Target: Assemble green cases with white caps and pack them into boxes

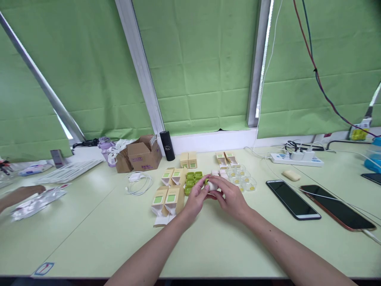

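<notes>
It looks like an office or small packing workroom. A long pale tabletop point(89, 238) carries a keyboard point(70, 171), power strip point(296, 159), phones point(292, 199) and cardboard box point(144, 157). Green blinds point(196, 63) cover the windows behind.

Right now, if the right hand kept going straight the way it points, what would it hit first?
The right hand points away and leftward, already on the small white piece it holds; past that, probably the green trays.
</notes>
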A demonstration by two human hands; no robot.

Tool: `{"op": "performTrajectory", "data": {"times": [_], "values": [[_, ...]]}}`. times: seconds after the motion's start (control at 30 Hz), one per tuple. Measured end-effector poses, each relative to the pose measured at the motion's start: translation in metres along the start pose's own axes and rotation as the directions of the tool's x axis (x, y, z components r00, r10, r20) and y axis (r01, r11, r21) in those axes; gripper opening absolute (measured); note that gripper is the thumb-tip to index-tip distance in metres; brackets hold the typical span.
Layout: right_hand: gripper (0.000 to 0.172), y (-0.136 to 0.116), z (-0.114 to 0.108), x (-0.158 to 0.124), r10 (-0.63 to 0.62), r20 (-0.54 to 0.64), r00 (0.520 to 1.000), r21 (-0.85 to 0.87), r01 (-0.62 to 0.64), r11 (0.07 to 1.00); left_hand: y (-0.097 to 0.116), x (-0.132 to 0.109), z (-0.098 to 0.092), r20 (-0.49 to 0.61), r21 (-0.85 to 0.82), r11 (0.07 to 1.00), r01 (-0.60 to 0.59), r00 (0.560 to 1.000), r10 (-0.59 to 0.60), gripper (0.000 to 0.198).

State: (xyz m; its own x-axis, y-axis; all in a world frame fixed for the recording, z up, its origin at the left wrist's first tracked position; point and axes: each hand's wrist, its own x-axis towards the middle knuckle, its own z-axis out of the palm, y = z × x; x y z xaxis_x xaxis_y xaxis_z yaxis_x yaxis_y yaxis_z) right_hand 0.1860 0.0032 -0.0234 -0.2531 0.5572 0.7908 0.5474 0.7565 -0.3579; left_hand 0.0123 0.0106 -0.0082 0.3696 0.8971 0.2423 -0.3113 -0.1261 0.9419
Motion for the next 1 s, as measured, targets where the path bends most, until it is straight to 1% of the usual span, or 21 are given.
{"op": "performTrajectory", "data": {"times": [0.13,0.4,0.57,0.73,0.87,1.0], "values": [[0.043,0.0016,0.0010,-0.0008,-0.021,0.017,1.000,-0.009,0.021,1.000,-0.0014,0.0002,0.0004,-0.005,0.037,0.999,-0.013,1.000,0.013,0.071],[0.048,0.0000,-0.0002,-0.0014,-0.043,0.045,0.998,0.024,0.042,0.999,-0.0034,0.0010,0.0015,-0.022,0.083,0.996,-0.032,0.999,0.034,0.071],[0.045,0.0019,0.0020,-0.0007,-0.065,0.000,0.998,0.011,0.065,0.998,-0.0030,-0.0002,0.0029,-0.012,0.112,0.993,-0.046,0.999,0.048,0.070],[0.044,0.0019,0.0030,0.0000,-0.114,-0.056,0.992,-0.048,0.111,0.993,-0.0025,-0.0016,0.0038,-0.026,0.114,0.991,-0.069,0.997,0.073,0.065],[0.045,0.0006,0.0032,0.0009,-0.121,-0.067,0.990,-0.042,0.118,0.992,-0.0027,-0.0012,0.0041,-0.036,0.089,0.993,-0.078,0.996,0.081,0.065],[0.043,-0.0013,0.0033,0.0030,-0.120,-0.066,0.991,-0.025,0.119,0.993,-0.0047,-0.0007,0.0070,-0.069,0.030,0.996,-0.089,0.993,0.091,0.061]]}}
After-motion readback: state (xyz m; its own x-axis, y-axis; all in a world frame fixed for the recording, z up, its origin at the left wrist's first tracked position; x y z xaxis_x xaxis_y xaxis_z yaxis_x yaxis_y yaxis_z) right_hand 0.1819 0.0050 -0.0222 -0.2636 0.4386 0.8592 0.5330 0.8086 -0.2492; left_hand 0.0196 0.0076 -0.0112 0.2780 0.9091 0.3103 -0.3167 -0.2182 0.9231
